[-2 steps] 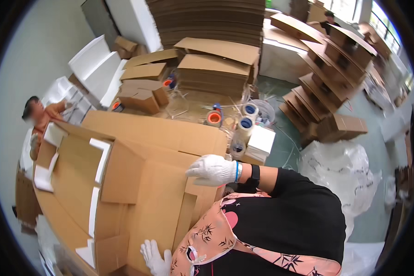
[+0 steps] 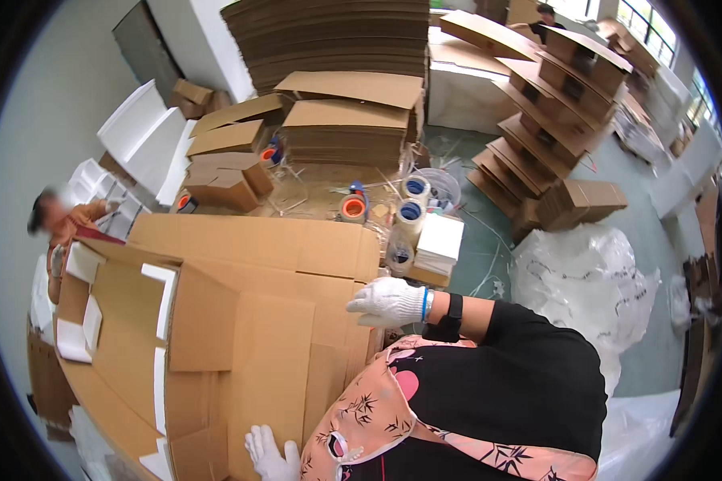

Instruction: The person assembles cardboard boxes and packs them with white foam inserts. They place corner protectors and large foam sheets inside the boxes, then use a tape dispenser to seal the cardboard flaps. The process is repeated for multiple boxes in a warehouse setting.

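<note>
A cardboard carton (image 2: 127,321) filled the lower left. Left hand (image 2: 271,455) spread and right hand (image 2: 389,302) nearly straight, both empty, were by its flaps (image 2: 271,345). It looked light, stiffish, best held at the edges.

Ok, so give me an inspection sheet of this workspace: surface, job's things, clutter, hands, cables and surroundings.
Surface: brown work surface, partly hidden behind the open carton.
Job's things: the carton has white foam pieces along its edges.
Clutter: tape rolls with orange or blue cores; crumpled clear plastic film on the floor.
Left hand: white-gloved, fingers spread, at the carton; contact cannot be told.
Right hand: white-gloved, over the carton's near edge; nothing seen in it, palm hidden.
Cables: nothing seen.
Surroundings: a co-worker beyond the carton; a leaning stack of cardboard boxes; another person far back.
</note>
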A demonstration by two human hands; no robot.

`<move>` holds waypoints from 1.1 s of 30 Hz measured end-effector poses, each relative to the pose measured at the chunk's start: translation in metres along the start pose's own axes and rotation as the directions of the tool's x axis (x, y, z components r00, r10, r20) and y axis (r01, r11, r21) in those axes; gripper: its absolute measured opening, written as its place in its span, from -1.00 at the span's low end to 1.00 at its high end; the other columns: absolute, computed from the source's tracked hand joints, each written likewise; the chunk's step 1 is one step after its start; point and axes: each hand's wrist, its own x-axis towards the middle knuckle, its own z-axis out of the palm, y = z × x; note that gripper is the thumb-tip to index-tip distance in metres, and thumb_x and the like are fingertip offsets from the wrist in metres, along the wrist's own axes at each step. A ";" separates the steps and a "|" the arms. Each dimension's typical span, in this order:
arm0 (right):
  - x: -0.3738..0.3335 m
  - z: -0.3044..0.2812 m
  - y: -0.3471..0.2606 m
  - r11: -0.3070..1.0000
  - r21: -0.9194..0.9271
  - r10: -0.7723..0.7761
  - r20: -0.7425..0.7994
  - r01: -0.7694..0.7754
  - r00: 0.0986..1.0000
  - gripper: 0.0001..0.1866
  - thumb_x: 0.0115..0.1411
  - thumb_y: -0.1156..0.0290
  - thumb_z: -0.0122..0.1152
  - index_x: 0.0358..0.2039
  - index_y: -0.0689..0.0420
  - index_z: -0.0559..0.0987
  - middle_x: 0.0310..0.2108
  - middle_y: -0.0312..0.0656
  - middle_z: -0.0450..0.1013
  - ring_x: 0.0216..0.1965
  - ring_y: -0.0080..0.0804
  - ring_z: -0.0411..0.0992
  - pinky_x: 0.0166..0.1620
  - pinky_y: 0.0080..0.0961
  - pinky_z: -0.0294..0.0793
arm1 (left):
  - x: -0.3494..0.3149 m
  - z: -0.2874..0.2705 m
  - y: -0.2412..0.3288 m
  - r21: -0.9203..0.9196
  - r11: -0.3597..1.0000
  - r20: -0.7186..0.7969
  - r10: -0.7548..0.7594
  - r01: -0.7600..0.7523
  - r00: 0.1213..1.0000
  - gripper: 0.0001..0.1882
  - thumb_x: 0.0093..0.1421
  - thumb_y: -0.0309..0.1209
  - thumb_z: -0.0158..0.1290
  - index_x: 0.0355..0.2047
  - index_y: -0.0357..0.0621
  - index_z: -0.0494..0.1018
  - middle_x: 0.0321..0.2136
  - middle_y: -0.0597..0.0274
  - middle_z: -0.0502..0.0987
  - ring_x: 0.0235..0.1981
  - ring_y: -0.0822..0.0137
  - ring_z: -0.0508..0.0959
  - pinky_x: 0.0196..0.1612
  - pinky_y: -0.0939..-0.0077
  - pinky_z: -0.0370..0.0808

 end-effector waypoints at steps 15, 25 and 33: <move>-0.064 0.042 0.018 0.952 -0.123 0.307 0.349 -0.281 0.885 -0.67 0.14 0.12 0.14 -0.20 0.08 0.59 -0.36 -0.03 0.56 -0.29 0.03 0.55 -0.28 -0.04 0.54 | 0.052 -0.016 0.020 0.025 0.997 0.084 -0.081 0.079 0.993 -0.40 0.29 -0.12 0.01 0.17 -0.34 0.36 0.11 -0.33 0.42 0.14 -0.24 0.42 0.21 0.02 0.37; 0.022 -0.005 0.112 0.991 -0.110 0.112 0.367 -0.077 0.923 -0.68 0.12 0.22 0.16 -0.14 0.07 0.61 -0.25 -0.07 0.57 -0.17 -0.04 0.56 -0.17 -0.16 0.56 | 0.086 -0.006 0.060 0.205 0.913 0.068 -0.372 0.352 0.926 -0.41 0.32 -0.07 -0.02 0.15 -0.34 0.38 0.08 -0.32 0.45 0.10 -0.20 0.46 0.17 0.06 0.41; 0.058 -0.139 0.323 0.917 -0.244 0.173 -0.470 -0.316 0.866 -0.61 0.03 0.30 0.22 -0.10 0.15 0.55 -0.15 -0.01 0.50 -0.05 -0.04 0.48 -0.04 -0.17 0.51 | 0.149 -0.017 0.111 0.370 0.722 0.101 -0.656 0.584 0.748 -0.38 0.37 0.01 -0.13 0.12 -0.33 0.39 -0.04 -0.28 0.54 -0.07 -0.14 0.58 -0.05 0.03 0.54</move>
